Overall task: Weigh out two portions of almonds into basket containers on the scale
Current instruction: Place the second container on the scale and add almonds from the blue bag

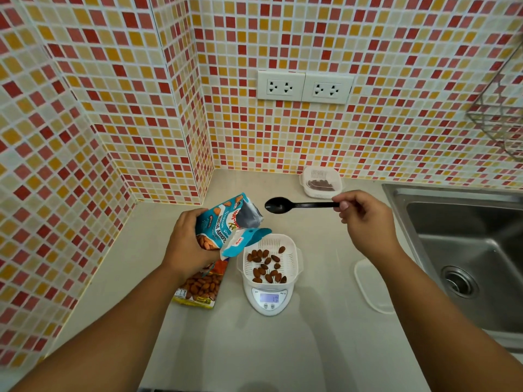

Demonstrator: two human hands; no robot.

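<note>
nearest to me, my two bare forearms reach in over the pale beige countertop. just past them stands the small white digital scale, its blue display lit, though i cannot read the figure surely. on its platform sits a white slotted plastic basket container, upright, with a loose scatter of brown almonds across its floor. beside the scale to the left lies a yellow-edged printed almond packet, flat on the counter and partly under my left wrist. to the right of the scale lies a flat translucent white lid, apart from the basket.

my left hand is clenched around a teal foil bag of roasted almonds, held tilted above the counter with its torn flap hanging over the basket's left rim. my right hand pinches the end of a black plastic spoon, held level in the air beyond the basket, bowl pointing left and looking empty.

farther back, near the tiled wall, a second white basket container rests on the counter with dark almonds inside. a steel sink lies at right, and two white wall sockets sit above.
</note>
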